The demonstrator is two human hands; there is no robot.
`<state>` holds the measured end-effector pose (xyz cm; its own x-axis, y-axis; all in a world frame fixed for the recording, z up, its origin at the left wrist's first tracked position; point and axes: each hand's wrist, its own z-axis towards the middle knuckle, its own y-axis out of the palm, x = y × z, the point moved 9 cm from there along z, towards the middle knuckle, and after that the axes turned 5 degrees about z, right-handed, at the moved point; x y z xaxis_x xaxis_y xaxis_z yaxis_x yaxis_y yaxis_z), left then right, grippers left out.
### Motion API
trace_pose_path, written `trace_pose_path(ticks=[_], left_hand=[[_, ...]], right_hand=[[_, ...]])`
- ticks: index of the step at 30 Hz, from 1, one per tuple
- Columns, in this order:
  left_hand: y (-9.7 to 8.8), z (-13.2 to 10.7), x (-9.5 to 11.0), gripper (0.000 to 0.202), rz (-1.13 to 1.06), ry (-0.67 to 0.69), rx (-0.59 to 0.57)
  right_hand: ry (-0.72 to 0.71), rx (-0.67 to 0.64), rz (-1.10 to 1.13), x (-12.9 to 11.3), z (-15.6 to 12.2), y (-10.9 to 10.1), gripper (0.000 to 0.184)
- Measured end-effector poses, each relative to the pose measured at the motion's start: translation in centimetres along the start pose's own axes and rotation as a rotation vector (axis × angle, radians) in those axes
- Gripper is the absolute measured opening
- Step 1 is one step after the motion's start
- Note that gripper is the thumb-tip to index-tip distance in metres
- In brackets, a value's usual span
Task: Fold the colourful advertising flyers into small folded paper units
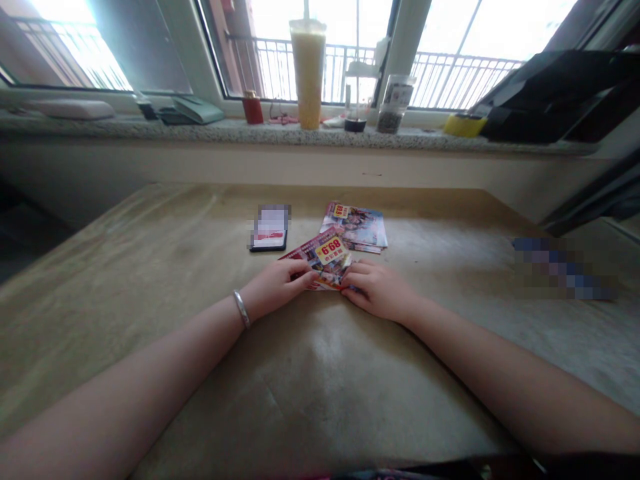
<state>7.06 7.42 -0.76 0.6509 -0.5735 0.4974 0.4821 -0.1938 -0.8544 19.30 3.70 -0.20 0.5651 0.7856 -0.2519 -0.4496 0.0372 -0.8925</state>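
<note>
A colourful printed leaflet (327,259), with a yellow price box printed upside down, lies tilted on the table between my hands. My left hand (275,285), with a silver bangle at the wrist, grips its lower left edge between thumb and fingers. The bent fingers of my right hand (383,288) pinch the lower right corner. Just behind it rests a small stack of similar leaflets (363,227), partly overlapped by the held one. A phone (270,228) with a lit, blurred screen lies to the left of the stack.
The brown table (150,267) reaches back to a wall. On the stone windowsill (230,130) stand a tall cup with a yellow drink (309,73), a red bottle (253,108), a clear container (394,107) and a black bag (545,100). A blurred blue strip (560,267) lies at the right.
</note>
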Motion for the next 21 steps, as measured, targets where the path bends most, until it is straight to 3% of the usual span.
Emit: trace_pose_path(ticks=[7,13,21], left_hand=[[0.0,0.1,-1.8,0.023,0.046,-0.171,0.044],[-0.3,0.3,-0.9,0.018,0.225,-0.036,0.095],[-0.2,0.5,-0.3,0.018,0.435,0.036,0.127]], right_hand=[[0.079,-0.015,-0.039,0.3,0.2,0.1,0.013],[0.204,0.051,-0.069,1.4,-0.2,-0.4,0.017],[0.134,0.049,-0.039,1.4,-0.4,-0.1,0.018]])
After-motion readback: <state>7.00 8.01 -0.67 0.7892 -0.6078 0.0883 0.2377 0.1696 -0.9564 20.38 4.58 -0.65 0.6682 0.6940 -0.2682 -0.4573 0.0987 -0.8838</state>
